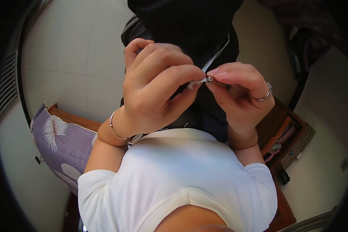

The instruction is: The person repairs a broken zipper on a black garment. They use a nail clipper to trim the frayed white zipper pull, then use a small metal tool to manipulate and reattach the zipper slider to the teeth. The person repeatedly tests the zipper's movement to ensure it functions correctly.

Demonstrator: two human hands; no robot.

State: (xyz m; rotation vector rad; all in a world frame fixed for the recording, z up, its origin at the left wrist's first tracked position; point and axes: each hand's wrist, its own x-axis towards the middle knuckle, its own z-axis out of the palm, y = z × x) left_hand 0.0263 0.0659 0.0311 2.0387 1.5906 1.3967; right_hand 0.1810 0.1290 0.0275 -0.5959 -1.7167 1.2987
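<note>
My left hand (154, 83) pinches a small crumpled piece of white tissue (196, 82) between thumb and forefinger, its other fingers curled. Right beside it, the thumb and forefinger of my right hand (245, 92) close on a small shiny metal nail clipper (210, 80). The tissue touches the clipper's head where the fingertips of both hands meet, and much of the clipper is hidden by my right fingers. Both hands are raised in front of my body, above dark cloth (185, 27) over my lap.
At the left lies a purple cloth with white feather shapes (71, 141) over a wooden edge. An open wooden drawer (286, 135) with small items stands at the right. Pale floor tiles (65, 50) spread beyond, and dark objects (309, 50) sit at the far right.
</note>
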